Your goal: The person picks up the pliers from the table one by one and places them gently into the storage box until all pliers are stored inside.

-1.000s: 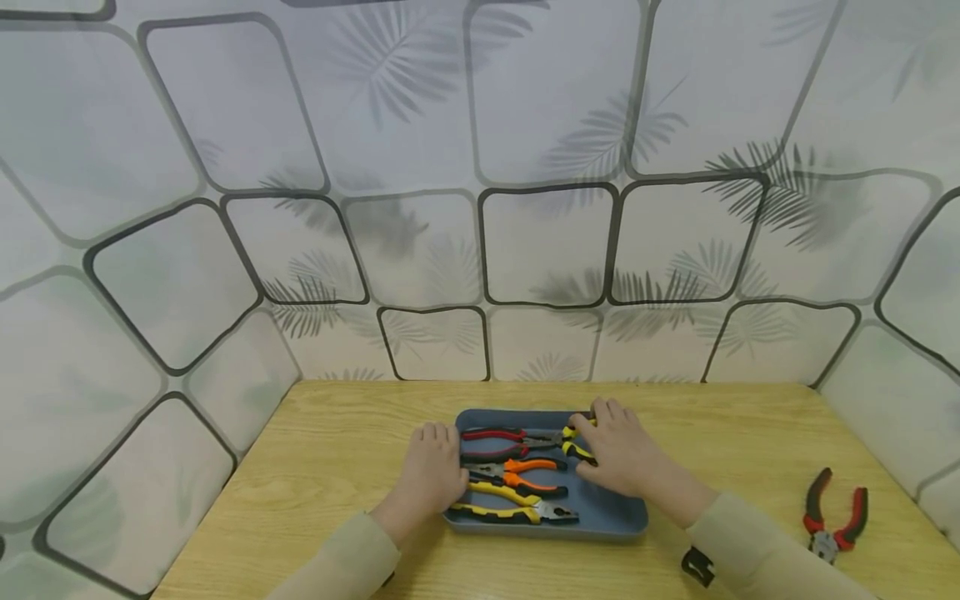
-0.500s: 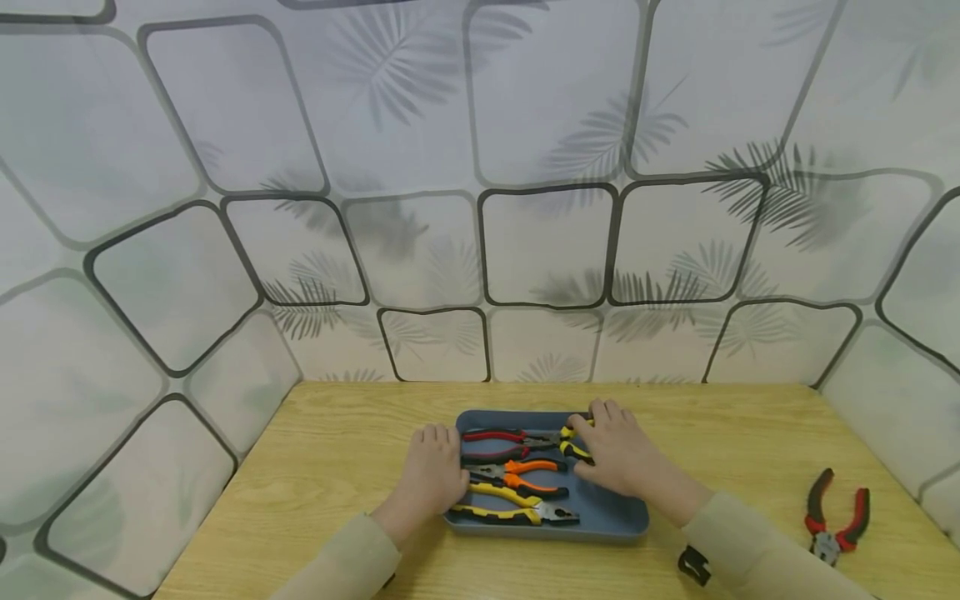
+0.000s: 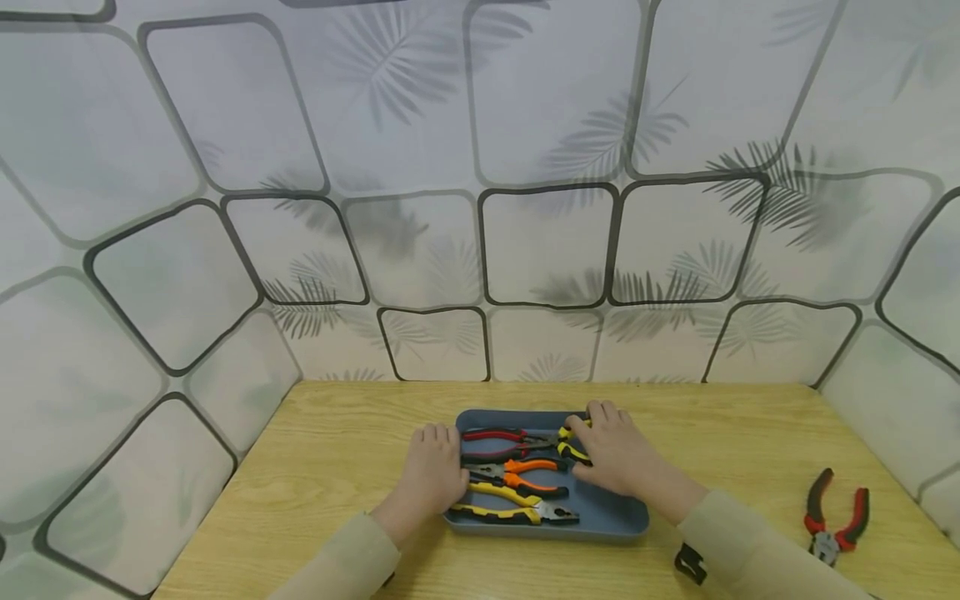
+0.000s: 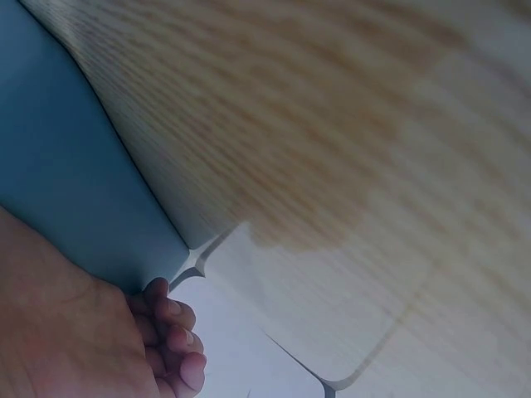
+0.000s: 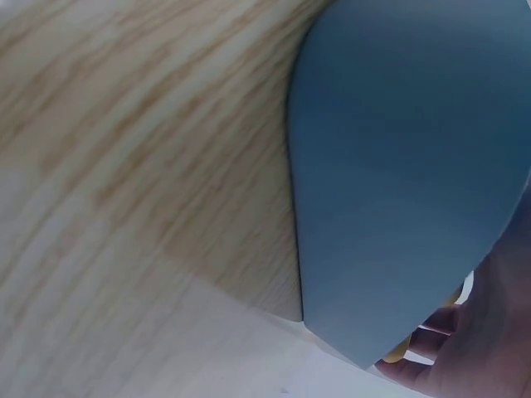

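Note:
A blue-grey tray [image 3: 611, 515] rests on the wooden table, holding several pairs of pliers. My left hand [image 3: 433, 468] grips the tray's left edge; in the left wrist view its curled fingertips [image 4: 178, 340] lie against the outer wall. At the tray's back right corner, my right hand [image 3: 618, 450] holds a pair of pliers with yellow-and-black handles [image 3: 574, 454], mostly covered by the palm. Left of these lie red-and-black long-nose pliers [image 3: 495, 435]. Orange-and-black pliers [image 3: 525, 477] come in front, then yellow-and-black combination pliers [image 3: 506, 502] nearest the front wall.
Red-and-black handled cutters [image 3: 827, 542] lie on the table [image 3: 750, 450] at the right, beside the right sleeve [image 3: 750, 542]. A patterned curtain [image 3: 547, 250] rises behind the table and along both sides.
My right hand has shifted slightly left, the yellow-and-black pliers under it moving along. The left hand and the tray have stayed in place.

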A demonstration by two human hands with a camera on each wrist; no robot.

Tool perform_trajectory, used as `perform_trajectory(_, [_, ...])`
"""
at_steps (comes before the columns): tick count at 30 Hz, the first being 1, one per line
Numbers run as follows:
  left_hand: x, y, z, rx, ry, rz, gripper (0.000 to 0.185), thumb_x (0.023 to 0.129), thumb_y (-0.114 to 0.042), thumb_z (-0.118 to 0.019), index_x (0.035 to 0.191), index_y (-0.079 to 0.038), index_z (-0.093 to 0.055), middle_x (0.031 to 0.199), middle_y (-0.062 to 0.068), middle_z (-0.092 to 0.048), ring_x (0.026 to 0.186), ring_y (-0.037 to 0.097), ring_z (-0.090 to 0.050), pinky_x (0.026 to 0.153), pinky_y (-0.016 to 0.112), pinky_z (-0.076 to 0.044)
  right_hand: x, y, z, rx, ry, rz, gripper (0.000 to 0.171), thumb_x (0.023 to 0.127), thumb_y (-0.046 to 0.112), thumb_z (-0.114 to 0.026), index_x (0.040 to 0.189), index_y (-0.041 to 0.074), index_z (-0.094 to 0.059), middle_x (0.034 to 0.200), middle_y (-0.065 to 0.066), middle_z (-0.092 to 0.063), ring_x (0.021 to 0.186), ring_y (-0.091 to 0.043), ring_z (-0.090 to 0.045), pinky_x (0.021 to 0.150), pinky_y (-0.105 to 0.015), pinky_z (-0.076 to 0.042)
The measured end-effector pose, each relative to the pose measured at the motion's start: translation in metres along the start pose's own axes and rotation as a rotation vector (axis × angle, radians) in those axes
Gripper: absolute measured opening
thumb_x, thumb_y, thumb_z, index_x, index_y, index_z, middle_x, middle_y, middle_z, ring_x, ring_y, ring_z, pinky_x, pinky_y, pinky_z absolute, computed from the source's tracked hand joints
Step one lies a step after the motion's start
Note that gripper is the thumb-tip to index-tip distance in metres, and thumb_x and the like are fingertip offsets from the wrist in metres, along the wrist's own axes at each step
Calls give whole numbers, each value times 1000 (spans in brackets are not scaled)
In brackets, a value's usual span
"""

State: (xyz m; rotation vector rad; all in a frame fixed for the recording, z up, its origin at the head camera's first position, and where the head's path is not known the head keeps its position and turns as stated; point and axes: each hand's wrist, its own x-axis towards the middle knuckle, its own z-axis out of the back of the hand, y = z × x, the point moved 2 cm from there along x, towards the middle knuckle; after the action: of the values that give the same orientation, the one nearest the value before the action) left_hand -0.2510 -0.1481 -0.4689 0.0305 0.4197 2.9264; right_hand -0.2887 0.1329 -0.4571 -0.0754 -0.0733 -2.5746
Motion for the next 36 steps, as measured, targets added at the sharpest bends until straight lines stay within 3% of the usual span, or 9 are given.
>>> perform_trajectory(13, [-1,1,-1,6,4,1,52,101,-50,-59,122,-2,-58,114,15,-63,107,28,-58,98,43,-50,1,1,-3,-30,-24,35,68,86,46,-86,139,12,-61,131,-22,-52,119,-40,-52,97,-60,-48])
perform_trajectory(21, [-2,0,3,-9,17,-1,52,101,-49,-59,124,-2,-58,116,15,-63,110,29,-59,100,44,-50,1,1,-10,-74,-95,110,63,87,44,-83,138,13,-62,127,-20,-54,115,-38,-54,94,-57,-51])
perform_trajectory(28, [-1,0,2,-11,25,-8,53,102,-49,-58,125,-2,-57,117,16,-63,111,29,-58,101,43,-49,1,0,-12,-60,-173,113,52,91,39,-78,134,13,-63,125,-19,-56,110,-36,-55,90,-55,-52])
perform_trajectory(36, [-1,1,0,-6,-3,-14,51,101,-49,-59,121,-2,-57,113,15,-63,107,29,-58,98,43,-49,-1,1,-6,-68,-162,113,54,91,39,-78,136,12,-63,129,-21,-56,117,-39,-56,94,-57,-51])
